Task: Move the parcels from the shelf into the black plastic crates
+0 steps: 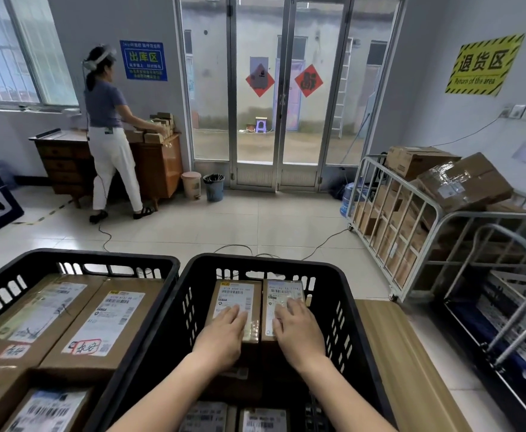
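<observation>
Two black plastic crates stand side by side below me. The right crate [342, 294] holds two narrow brown parcels lying next to each other. My left hand [224, 333] lies flat on the left parcel [235, 293], fingers spread over its label. My right hand [297, 330] rests flat on the right parcel [282, 289]. More labelled parcels show under my forearms at the crate's near end. The left crate [77, 258] is filled with larger taped cardboard parcels [105, 322].
A wooden table top [402, 353] carries the right crate. A metal cage trolley [417, 226] full of cardboard boxes stands at the right. Another person [109, 132] works at a wooden cabinet by the far-left wall. Cables cross the tiled floor before glass doors.
</observation>
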A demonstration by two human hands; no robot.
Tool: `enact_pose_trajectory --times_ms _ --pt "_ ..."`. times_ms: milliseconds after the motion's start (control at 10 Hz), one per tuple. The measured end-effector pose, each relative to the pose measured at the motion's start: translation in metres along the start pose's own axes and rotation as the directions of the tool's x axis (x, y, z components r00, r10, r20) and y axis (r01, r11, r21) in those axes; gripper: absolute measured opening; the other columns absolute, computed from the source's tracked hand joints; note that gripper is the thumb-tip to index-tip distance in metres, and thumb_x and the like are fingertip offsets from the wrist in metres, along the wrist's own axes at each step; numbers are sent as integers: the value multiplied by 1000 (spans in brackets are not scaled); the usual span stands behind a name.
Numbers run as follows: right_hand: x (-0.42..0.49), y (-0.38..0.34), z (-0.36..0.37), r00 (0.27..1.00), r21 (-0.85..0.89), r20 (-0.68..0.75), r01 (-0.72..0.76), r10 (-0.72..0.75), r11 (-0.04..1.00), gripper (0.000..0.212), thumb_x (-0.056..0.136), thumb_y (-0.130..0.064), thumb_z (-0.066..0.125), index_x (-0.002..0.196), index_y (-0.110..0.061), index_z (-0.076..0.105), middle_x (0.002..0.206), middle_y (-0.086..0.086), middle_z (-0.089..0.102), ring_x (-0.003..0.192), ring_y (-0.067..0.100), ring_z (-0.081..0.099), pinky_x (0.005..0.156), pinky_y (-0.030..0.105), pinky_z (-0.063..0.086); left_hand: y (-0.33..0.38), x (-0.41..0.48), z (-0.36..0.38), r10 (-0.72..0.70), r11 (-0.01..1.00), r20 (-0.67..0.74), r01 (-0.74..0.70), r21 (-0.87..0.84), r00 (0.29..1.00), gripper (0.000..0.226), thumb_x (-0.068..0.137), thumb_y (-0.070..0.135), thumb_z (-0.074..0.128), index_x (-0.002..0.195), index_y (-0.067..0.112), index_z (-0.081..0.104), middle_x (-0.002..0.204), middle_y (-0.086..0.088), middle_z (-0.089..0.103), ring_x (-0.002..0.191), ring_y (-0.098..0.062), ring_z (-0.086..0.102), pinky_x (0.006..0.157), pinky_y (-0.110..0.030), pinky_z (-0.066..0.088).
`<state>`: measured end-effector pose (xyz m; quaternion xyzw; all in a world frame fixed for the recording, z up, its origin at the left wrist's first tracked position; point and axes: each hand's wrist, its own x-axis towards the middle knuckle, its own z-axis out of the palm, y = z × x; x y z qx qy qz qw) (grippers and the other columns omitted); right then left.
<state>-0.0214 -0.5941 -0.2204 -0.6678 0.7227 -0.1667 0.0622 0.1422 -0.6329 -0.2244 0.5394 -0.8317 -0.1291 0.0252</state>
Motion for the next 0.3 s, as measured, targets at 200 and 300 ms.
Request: enact_pose_trajectory --times_ms 200,300 --pt "-4 -5 -27 1000 -11 29 -10 10 1000 41 98 -35 33 138 -26 39 151 4 29 140 19 23 113 35 25 2 -10 -22 -38 996 -17 37 -79 999 50 100 34 27 148 22 18 158 0 11 146 -16 8 117 -31 13" --pt "-16 -9 -38 1000 -12 7 -9 9 1000 48 98 -39 33 145 -29 28 157 2 17 145 19 13 116 39 18 3 -24 -33 -12 995 -91 3 -97 996 52 100 36 30 148 23 17 158 -1 13 146 -16 10 117 -29 11"
